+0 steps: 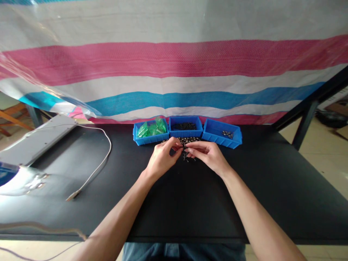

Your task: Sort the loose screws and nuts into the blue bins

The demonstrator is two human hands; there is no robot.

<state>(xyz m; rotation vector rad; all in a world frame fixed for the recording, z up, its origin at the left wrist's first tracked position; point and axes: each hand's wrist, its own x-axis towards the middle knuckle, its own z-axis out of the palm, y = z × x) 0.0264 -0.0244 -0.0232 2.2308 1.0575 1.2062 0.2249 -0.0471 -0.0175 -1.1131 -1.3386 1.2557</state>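
Note:
My left hand (pixel 164 156) and my right hand (pixel 208 154) meet over the black table, fingers of each pinched together around something too small to make out. Beneath and behind the fingertips lies a pile of small metallic parts (pixel 193 139). Just below the fingers a few thin pieces (pixel 185 157) show. Three blue bins stand in a row behind: the left bin (pixel 149 140) holds green plastic pieces (pixel 152 129), the middle bin (pixel 185 119) small black parts (pixel 185 126), and the right bin (pixel 223 142) a few metallic parts (pixel 227 134).
A white cable (pixel 110 145) curves over the left of the table (pixel 272 181). A grey flat box (pixel 40 139) and a clear plastic bag (pixel 27 181) lie at the far left. Behind the bins hangs a striped sheet (pixel 163 58), with a black frame bar (pixel 304 125) at right.

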